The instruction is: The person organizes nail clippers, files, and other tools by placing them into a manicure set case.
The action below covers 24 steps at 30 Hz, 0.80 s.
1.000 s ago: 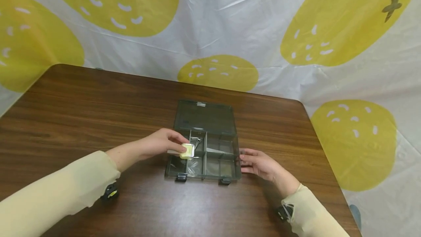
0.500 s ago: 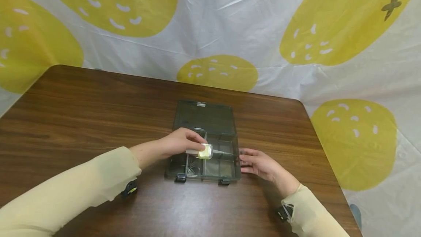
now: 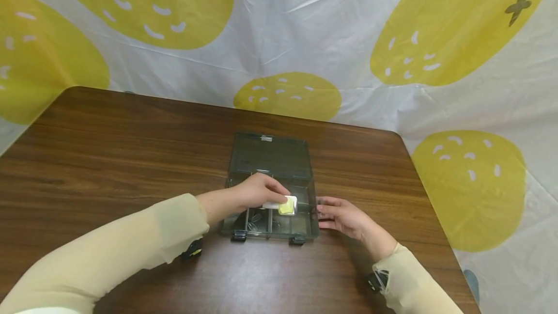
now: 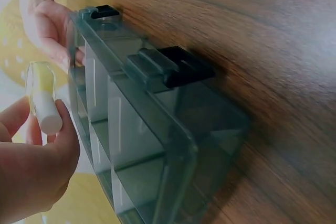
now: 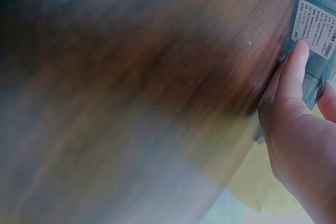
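Observation:
My left hand [image 3: 255, 190] pinches a small yellow-and-white item [image 3: 286, 206] between thumb and fingers, above the right half of an open organizer box [image 3: 272, 234]. In the left wrist view, the item shows a white round stem, a yellow part and a clear cover; its exact kind cannot be told. The box is smoky, see-through plastic with dividers. My right hand [image 3: 346, 217] rests its fairly straight fingers against the box's right wall, one of them on a white printed label [image 5: 315, 27] there. The left hand hides some of the compartments.
The box's lid [image 3: 271, 155] lies folded back on the brown wooden table [image 3: 131, 149]. Two dark latches [image 3: 239, 235] stick out along its front edge. A dark coiled item [image 3: 255, 221] sits in a front compartment. Behind the table hangs a white-and-yellow patterned curtain [image 3: 305, 38].
My left hand has moved rightward across the box, carrying the yellow-and-white item from the left compartments to the right half. The right hand and the box have stayed in place.

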Each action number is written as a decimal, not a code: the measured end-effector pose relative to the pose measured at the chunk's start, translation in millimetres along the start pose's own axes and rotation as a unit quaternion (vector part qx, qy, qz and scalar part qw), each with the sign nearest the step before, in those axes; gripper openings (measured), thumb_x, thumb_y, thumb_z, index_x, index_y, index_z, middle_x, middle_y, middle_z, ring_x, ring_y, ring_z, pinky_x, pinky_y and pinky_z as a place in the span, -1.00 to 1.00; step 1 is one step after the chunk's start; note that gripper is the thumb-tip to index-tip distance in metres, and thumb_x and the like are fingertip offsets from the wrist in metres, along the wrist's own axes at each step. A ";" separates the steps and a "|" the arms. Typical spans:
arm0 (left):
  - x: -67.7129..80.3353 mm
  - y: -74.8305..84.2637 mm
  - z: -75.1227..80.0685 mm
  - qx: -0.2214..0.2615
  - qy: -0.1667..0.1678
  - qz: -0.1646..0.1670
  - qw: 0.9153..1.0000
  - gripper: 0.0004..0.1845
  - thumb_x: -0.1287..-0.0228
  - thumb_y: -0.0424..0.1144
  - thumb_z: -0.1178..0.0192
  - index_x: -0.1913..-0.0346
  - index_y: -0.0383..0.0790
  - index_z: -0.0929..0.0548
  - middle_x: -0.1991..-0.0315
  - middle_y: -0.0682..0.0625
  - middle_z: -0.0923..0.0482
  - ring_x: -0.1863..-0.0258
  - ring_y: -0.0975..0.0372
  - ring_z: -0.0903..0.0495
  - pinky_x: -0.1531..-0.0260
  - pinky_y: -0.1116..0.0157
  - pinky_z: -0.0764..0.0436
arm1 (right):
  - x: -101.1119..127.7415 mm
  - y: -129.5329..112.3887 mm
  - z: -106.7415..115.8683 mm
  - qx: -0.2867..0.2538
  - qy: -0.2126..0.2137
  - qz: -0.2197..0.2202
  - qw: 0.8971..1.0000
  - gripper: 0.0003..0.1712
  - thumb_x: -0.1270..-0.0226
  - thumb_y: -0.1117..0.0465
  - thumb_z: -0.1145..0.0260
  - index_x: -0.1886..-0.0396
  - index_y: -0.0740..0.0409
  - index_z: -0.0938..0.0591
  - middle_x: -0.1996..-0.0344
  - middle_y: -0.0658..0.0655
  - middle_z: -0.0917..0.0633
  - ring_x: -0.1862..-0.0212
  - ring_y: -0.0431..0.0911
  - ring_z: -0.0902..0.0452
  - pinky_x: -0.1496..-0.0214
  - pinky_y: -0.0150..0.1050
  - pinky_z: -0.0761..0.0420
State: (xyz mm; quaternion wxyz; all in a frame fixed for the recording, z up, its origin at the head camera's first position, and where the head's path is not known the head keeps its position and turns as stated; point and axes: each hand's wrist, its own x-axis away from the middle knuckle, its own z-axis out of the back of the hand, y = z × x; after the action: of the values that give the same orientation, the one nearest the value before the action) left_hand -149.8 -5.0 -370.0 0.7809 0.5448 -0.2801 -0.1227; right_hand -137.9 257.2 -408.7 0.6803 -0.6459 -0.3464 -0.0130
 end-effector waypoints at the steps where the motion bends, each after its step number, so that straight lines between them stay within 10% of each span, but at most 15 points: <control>1: -1.0 1.1 -1.8 0.001 -0.003 -0.002 1.000 -0.77 -0.18 -0.26 -0.24 0.12 -0.26 -0.70 0.07 -0.09 -0.65 0.17 0.21 -0.56 0.22 0.35 -0.56 | -0.1 0.0 0.1 -0.001 0.001 -0.001 1.000 -0.39 -0.41 0.32 -0.02 -0.32 0.55 -0.08 0.29 -0.07 -0.64 0.18 -0.23 -0.58 0.07 -0.33 -0.61; 24: -11.3 9.6 -34.3 -0.081 -0.010 -0.047 0.996 -0.86 -0.11 -0.34 -0.29 0.25 -0.28 -0.73 0.22 -0.08 -0.71 0.24 0.25 -0.60 0.29 0.45 -0.54 | -0.5 0.9 2.3 0.001 -0.004 -0.002 1.000 -0.38 -0.42 0.32 0.01 -0.33 0.56 -0.04 0.28 -0.07 -0.64 0.17 -0.22 -0.59 0.03 -0.31 -0.61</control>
State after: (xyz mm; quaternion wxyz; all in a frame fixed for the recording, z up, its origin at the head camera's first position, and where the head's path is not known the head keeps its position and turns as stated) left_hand -140.4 31.0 -373.1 0.8127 0.4914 -0.2513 -0.1869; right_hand -138.9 259.2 -409.9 0.6793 -0.6446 -0.3505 -0.0117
